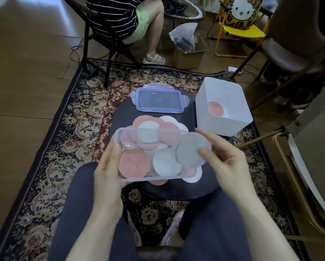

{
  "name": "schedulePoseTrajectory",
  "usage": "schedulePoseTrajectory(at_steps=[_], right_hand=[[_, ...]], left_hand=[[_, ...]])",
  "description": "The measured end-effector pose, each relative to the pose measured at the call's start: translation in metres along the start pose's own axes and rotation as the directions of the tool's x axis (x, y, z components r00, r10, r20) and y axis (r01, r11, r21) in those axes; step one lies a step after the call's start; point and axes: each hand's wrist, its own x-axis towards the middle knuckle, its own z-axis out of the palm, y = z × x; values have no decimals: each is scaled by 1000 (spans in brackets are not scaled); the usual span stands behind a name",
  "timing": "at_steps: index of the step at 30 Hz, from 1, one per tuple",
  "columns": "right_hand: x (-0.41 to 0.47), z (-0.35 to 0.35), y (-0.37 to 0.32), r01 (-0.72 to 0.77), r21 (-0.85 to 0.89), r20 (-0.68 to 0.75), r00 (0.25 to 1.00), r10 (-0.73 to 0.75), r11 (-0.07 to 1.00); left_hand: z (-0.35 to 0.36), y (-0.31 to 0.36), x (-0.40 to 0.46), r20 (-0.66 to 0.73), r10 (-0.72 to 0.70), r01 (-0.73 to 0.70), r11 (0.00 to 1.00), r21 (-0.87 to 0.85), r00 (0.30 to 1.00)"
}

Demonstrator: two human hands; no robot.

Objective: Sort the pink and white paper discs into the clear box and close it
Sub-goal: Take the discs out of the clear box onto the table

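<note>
Clear box (150, 178) open — discs (134, 164) inside, lid (158, 99) apart.

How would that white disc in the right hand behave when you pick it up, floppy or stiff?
Probably fairly stiff: the white disc stays flat though the right hand pinches only its edge. Likely very light, as thumb and fingertips alone carry it. Being thin and flat, it should slide over the other discs rather than roll.

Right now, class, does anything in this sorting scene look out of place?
Yes. One pink disc lies alone in the tilted white bin, apart from the pile on the stool. The clear box, in the left hand, holds both colours mixed. The lid lies off. The right hand pinches a white disc.
</note>
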Motion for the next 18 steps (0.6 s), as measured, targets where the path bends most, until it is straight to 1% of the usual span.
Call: schedulePoseTrajectory(at_steps=[1,2,3,4,6,8,11,13,14,16,18], right_hand=[[2,3,-1,63,-114,54,997,-57,991],[4,6,-1,142,-251,100,988,-120,957],[6,8,-1,236,-393,153,970,-190,889],[8,10,0,326,-514,223,944,-243,793],[12,12,2,443,-675,356,896,-264,590],[13,13,6,470,-765,409,883,-231,440],[13,13,6,437,-844,411,899,-148,310],[12,15,5,402,-878,396,915,-75,261],[12,15,5,389,-883,393,919,-42,260],[12,17,0,379,-871,406,914,24,312],[12,17,-6,355,-847,412,908,68,396]], left_hand=[[2,0,-1,16,-2,2,1000,2,1000],[4,-1,-2,30,-2,2,1000,8,1000],[6,-1,-3,41,-6,6,1000,12,999],[8,-2,-4,46,-12,12,1000,12,999],[10,-2,-5,53,-13,12,1000,11,999],[12,-3,-6,47,-1,1,1000,3,999],[14,-4,-8,52,-3,4,1000,-13,999],[16,-5,-9,63,-21,22,999,-28,998],[17,-4,-10,66,-24,26,999,-30,998],[18,-3,-11,80,-16,18,1000,-24,997],[19,-1,-12,105,-4,6,1000,-19,995]])
